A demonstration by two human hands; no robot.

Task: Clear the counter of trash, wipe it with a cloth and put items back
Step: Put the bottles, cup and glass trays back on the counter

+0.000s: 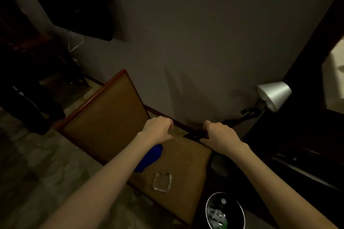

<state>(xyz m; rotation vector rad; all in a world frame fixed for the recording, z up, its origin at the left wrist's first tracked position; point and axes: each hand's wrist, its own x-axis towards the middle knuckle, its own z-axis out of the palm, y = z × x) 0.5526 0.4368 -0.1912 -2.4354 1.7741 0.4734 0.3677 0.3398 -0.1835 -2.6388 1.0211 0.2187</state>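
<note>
- Cloth (149, 158), blue: lies on the surface under the left forearm, just behind the left wrist, near the left edge. Partly hidden by the arm. Whether the left hand has a bit of it, can't tell.
- Left hand (158, 129): fingers (168, 122) curled down at the far edge of the surface. Looks like a loose fist; nothing seen in it, but the palm side is hidden, so not sure.
- Right hand (219, 136): fingers (207, 125) curled over a dark flat object (195, 135) at the far right corner, prob. gripping it. What it is can't be made out, too dark.
- Step, as I judge it: mid-task, either lifting the dark object off to free the corner for wiping or setting it back. Can't say which.
- Next move calls for: firm 2-finger + thumb hold on the dark object, lift clear w/o knocking the lamp (272, 95) just beyond it; then the cloth needs picking up if wiping isn't done.
- Surface (186, 156): tan matte top, flat, w/ reddish-brown wood trim; faint specks on it.
- Ashtray (162, 182): clear glass, squarish w/ rounded corners, thick, prob. heavy and slippery. Sits on the near part, apart from the cloth.
- Bin (225, 210): round, dark, shiny rim, on the floor right of the surface; pale scraps inside.
- Lamp: metallic cone shade, smooth, tilted.
- Chair back or similar panel (104, 117), tan w/ red-brown frame, stands left of the hands.
</note>
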